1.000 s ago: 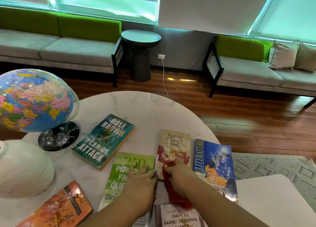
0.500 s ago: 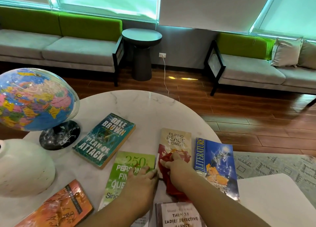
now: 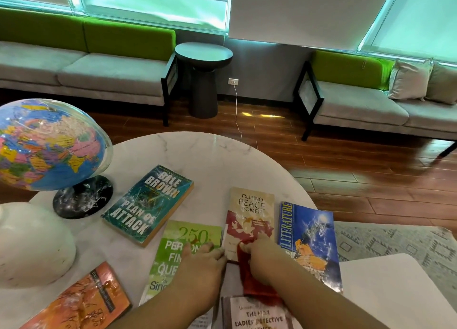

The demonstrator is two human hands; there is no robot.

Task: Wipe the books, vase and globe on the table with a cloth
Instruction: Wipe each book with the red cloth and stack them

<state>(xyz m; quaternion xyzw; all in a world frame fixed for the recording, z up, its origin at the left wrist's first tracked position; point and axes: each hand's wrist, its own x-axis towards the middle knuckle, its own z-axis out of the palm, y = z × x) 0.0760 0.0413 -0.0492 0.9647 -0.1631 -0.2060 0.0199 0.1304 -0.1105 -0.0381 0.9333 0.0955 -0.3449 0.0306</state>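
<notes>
A round white marble table [image 3: 210, 160] is seen from above. A red cloth [image 3: 249, 284] is gripped by the right hand [image 3: 262, 257], and the fingers are curled round it. The red cloth is pressed on the near end of a cream and red book [image 3: 252, 210] with the words Filipino Peace Women on it. Part of the cloth is trailed back under the arm, toward a grey and white book [image 3: 257, 316] at the near edge.

The left hand [image 3: 200, 264] is laid on a green book [image 3: 188, 232] with the number 250 on it. Its fingers are stretched out and pressed down, and nothing is held in it. The green book is placed just beside the cream and red book.

A blue book [image 3: 309, 232] marked Literature is laid just to the right of the cream and red book. A teal book [image 3: 148, 205] marked Plan of Attack is set farther back and to the left. An orange book [image 3: 81, 301] is seen at the near left.

A bright round globe [image 3: 47, 143] on a black stand is set at the left edge. A fat white vase [image 3: 32, 244] is placed just in front of it.

Grey sofas with green backs [image 3: 111, 71] and a dark round side table [image 3: 204, 56] are seen behind, on a brown wooden floor [image 3: 346, 180].
</notes>
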